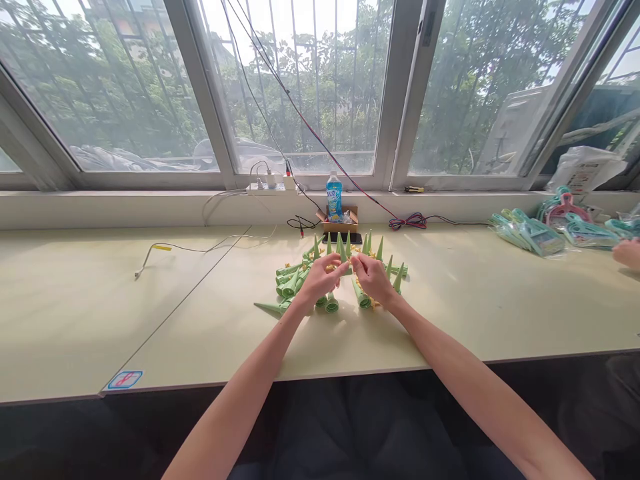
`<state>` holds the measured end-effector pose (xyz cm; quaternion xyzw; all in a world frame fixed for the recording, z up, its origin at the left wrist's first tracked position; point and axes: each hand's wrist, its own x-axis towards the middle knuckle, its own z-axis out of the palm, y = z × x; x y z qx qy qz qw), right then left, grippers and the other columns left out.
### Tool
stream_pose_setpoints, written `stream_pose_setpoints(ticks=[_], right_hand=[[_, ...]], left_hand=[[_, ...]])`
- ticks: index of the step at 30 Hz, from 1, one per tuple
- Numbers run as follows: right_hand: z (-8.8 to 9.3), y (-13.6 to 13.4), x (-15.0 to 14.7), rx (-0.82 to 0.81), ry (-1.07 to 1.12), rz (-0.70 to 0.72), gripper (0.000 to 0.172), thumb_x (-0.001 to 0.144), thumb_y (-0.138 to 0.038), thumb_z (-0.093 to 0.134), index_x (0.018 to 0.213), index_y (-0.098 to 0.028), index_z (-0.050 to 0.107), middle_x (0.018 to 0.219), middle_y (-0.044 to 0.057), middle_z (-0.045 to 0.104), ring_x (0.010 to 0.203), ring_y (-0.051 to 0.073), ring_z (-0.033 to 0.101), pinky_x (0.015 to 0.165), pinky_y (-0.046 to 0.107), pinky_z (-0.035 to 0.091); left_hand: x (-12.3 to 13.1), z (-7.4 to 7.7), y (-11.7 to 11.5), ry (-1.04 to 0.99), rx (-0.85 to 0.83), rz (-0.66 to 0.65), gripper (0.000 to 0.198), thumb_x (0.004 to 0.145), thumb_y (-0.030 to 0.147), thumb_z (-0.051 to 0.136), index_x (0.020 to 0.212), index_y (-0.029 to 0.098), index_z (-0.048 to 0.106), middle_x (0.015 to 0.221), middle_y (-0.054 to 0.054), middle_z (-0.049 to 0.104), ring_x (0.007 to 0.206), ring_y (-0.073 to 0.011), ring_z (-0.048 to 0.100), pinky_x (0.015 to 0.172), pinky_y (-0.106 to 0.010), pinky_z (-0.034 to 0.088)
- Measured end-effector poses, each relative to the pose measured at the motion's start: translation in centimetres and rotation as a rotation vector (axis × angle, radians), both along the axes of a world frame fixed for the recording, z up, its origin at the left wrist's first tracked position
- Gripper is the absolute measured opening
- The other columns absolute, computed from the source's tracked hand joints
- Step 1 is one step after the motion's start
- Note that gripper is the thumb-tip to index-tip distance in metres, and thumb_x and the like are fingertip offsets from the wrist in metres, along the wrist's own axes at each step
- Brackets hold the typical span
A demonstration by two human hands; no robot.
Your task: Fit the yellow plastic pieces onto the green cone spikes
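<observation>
My left hand (pixel 323 277) is closed, fingers curled around a pale green plastic cone (pixel 343 250) whose point rises above the fingertips. Close beside it, my right hand (pixel 373 277) is pinched at the cone's side; whatever is in its fingertips is too small to make out. More green cones surround both hands: several stand point-up behind them, and a pile of cones (pixel 289 287) lies at the left. One cone (pixel 361 295) lies under my right hand with its round open end toward me. Small yellow pieces (pixel 356 249) are scattered among the cones.
Behind the cones lie a dark phone (pixel 343 238) and a small cardboard box (pixel 345 225) with a blue bottle (pixel 334 197). Cables (pixel 410 221) run along the wall. Bagged green items (pixel 530 232) sit at the right, near another person's hand (pixel 627 254). A bent rod (pixel 147 259) lies left.
</observation>
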<state>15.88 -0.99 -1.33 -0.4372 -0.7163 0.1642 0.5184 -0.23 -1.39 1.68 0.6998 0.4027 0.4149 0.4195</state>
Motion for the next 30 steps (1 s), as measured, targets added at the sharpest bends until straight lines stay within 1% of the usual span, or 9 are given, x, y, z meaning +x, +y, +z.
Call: stream_pose_setpoints(ticks=[2, 4, 9, 13, 17, 21, 25, 27, 30], right_hand=[[0.0, 0.0, 0.0, -0.002, 0.002, -0.003, 0.040, 0.096, -0.044, 0.039, 0.063, -0.022, 0.035, 0.054, -0.003, 0.040, 0.050, 0.011, 0.034, 0.050, 0.027, 0.027], [0.0, 0.1, 0.0, -0.005, -0.001, -0.010, 0.040, 0.096, -0.043, 0.039, 0.062, -0.022, 0.035, 0.054, -0.003, 0.040, 0.049, 0.011, 0.034, 0.050, 0.027, 0.027], [-0.1, 0.2, 0.0, -0.015, -0.001, -0.026, 0.039, 0.096, -0.042, 0.038, 0.062, -0.021, 0.036, 0.054, -0.003, 0.042, 0.049, 0.011, 0.036, 0.050, 0.026, 0.029], [-0.2, 0.2, 0.0, -0.010, 0.010, -0.043, 0.039, 0.096, -0.042, 0.038, 0.063, -0.021, 0.036, 0.054, -0.003, 0.041, 0.050, 0.011, 0.035, 0.050, 0.026, 0.028], [-0.1, 0.2, 0.0, 0.003, 0.031, -0.059, 0.039, 0.096, -0.043, 0.040, 0.064, -0.022, 0.035, 0.054, -0.004, 0.038, 0.050, 0.011, 0.033, 0.050, 0.026, 0.028], [0.0, 0.1, 0.0, 0.013, 0.057, -0.082, 0.037, 0.097, -0.043, 0.039, 0.067, -0.021, 0.039, 0.056, -0.003, 0.041, 0.051, 0.012, 0.036, 0.051, 0.026, 0.030], [-0.1, 0.2, 0.1, -0.006, 0.067, -0.076, 0.036, 0.097, -0.045, 0.040, 0.070, -0.021, 0.042, 0.057, -0.003, 0.042, 0.049, 0.012, 0.037, 0.051, 0.026, 0.029], [-0.2, 0.2, 0.1, -0.010, 0.074, -0.054, 0.035, 0.097, -0.045, 0.040, 0.071, -0.022, 0.042, 0.057, -0.003, 0.043, 0.049, 0.012, 0.037, 0.050, 0.026, 0.029], [-0.3, 0.2, 0.1, -0.017, 0.075, -0.003, 0.035, 0.096, -0.046, 0.041, 0.071, -0.022, 0.042, 0.058, -0.004, 0.042, 0.049, 0.011, 0.037, 0.050, 0.026, 0.028]], left_hand=[[0.0, -0.3, 0.2, 0.013, 0.054, 0.012, 0.032, 0.081, 0.045, 0.065, 0.095, 0.017, 0.060, 0.090, -0.004, 0.061, 0.048, -0.0058, 0.050, 0.039, -0.019, 0.037], [0.1, -0.6, 0.5, 0.030, 0.145, 0.024, 0.028, 0.083, 0.041, 0.064, 0.097, 0.017, 0.062, 0.094, -0.005, 0.060, 0.052, -0.0060, 0.052, 0.043, -0.019, 0.041], [0.1, -1.3, 1.0, 0.084, 0.427, 0.105, 0.017, 0.084, 0.031, 0.063, 0.096, 0.019, 0.068, 0.093, -0.003, 0.057, 0.062, -0.0067, 0.052, 0.055, -0.020, 0.049], [0.2, -1.6, 1.1, 0.125, 0.500, 0.151, 0.017, 0.084, 0.030, 0.064, 0.098, 0.020, 0.068, 0.094, -0.003, 0.055, 0.062, -0.0066, 0.053, 0.057, -0.020, 0.049], [0.5, -1.5, 1.0, 0.127, 0.466, 0.172, 0.025, 0.088, 0.039, 0.060, 0.102, 0.019, 0.065, 0.100, -0.005, 0.057, 0.060, -0.0065, 0.052, 0.055, -0.021, 0.048], [0.5, -1.1, 0.6, 0.092, 0.376, 0.180, 0.040, 0.094, 0.052, 0.042, 0.104, 0.018, 0.061, 0.099, -0.006, 0.061, 0.057, -0.0078, 0.053, 0.052, -0.022, 0.045], [0.4, -0.7, 0.3, 0.079, 0.279, 0.202, 0.049, 0.096, 0.058, 0.031, 0.102, 0.019, 0.058, 0.086, -0.004, 0.063, 0.052, -0.0085, 0.052, 0.049, -0.021, 0.042], [0.4, -0.7, 0.3, 0.078, 0.228, 0.186, 0.049, 0.095, 0.061, 0.031, 0.101, 0.019, 0.056, 0.079, -0.002, 0.063, 0.048, -0.0081, 0.051, 0.049, -0.022, 0.042], [0.4, -0.6, 0.3, 0.061, 0.139, 0.123, 0.049, 0.093, 0.063, 0.035, 0.101, 0.018, 0.054, 0.075, -0.001, 0.063, 0.043, -0.0076, 0.049, 0.046, -0.021, 0.040]])
